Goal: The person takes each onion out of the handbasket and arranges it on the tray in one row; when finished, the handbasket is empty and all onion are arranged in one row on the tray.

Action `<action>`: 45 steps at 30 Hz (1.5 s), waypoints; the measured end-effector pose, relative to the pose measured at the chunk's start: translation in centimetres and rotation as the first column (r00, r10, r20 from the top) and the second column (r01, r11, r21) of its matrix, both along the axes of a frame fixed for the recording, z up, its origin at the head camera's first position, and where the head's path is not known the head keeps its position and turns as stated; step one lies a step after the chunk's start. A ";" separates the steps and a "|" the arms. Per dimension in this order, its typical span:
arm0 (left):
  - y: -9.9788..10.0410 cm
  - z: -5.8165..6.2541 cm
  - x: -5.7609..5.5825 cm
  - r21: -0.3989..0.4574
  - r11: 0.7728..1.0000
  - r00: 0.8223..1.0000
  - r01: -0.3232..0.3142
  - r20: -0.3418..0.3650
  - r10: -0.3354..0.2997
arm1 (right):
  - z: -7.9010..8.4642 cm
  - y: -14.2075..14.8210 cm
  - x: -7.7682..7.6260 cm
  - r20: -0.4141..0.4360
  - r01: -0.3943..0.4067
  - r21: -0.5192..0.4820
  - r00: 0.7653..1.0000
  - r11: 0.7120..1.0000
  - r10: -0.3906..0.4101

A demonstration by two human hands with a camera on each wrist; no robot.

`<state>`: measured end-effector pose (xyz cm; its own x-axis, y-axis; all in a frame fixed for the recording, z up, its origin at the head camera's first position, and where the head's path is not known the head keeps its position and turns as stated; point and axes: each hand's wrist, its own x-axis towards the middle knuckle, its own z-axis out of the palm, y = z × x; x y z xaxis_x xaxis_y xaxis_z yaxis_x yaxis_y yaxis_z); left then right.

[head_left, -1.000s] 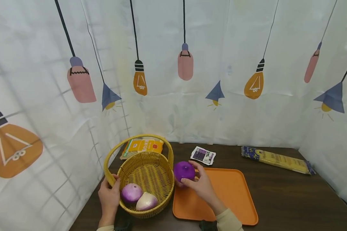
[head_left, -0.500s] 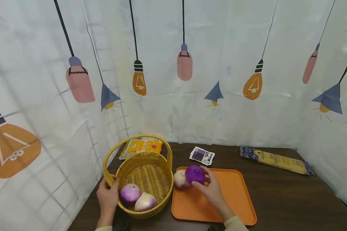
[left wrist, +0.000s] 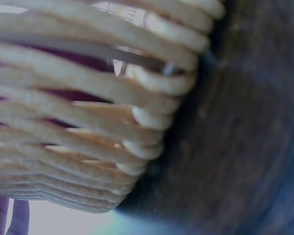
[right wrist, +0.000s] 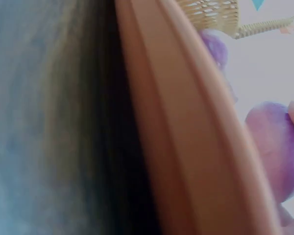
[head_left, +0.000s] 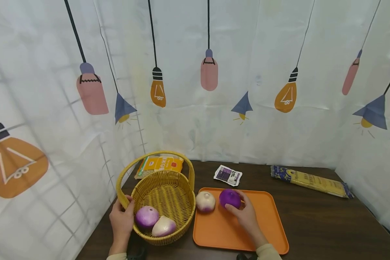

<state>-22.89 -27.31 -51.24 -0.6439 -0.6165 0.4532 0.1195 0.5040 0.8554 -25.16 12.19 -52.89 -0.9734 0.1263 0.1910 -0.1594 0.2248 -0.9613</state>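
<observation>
A yellow wicker basket point(head_left: 169, 180) with a tall arched handle stands at the left of the table. My left hand point(head_left: 121, 220) grips it where the handle meets the left rim. Inside lie a purple onion point(head_left: 147, 217) and a paler white-and-purple onion point(head_left: 164, 226). On the orange tray point(head_left: 214, 231), a white-and-purple onion point(head_left: 205, 201) sits at the far left corner. Just right of it, my right hand point(head_left: 247, 216) holds a deep purple onion point(head_left: 229, 198) between thumb and fingers, over the tray's far half. The basket's weave point(left wrist: 88, 107) fills much of the left wrist view.
Behind the basket lies an orange-and-yellow food packet point(head_left: 162, 164). A small white-and-purple packet point(head_left: 228, 175) lies beyond the tray. At the back right is a long yellow pack with blue ends point(head_left: 312, 181). A printed curtain point(head_left: 188, 126) encloses the table's back and sides.
My right hand has carried the deep purple onion rightward, away from the basket. The white-and-purple onion on the tray, mostly hidden before, now shows fully. My left hand stays on the basket.
</observation>
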 end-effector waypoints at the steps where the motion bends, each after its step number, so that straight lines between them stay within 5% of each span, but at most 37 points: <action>1: 0.0 0.0 0.0 0.001 1.000 1.000 -0.001 -0.002 0.001 | -0.1 0.1 0.1 0.008 0.006 0.002 1.000 1.000 -0.006; 25: 0.2 -0.2 0.2 0.033 0.999 1.000 0.003 0.010 -0.003 | -1.4 0.1 0.3 -0.028 0.026 0.066 0.999 0.997 -0.024; 37: 0.2 -0.2 0.1 0.015 1.000 1.000 0.025 -0.009 -0.025 | -1.8 0.2 0.5 -0.120 0.001 0.057 0.993 0.998 0.005; 45: 0.1 -0.1 0.1 0.010 1.000 1.000 0.016 -0.019 -0.016 | -1.2 -0.2 0.5 -0.068 -0.023 0.113 0.997 0.993 0.031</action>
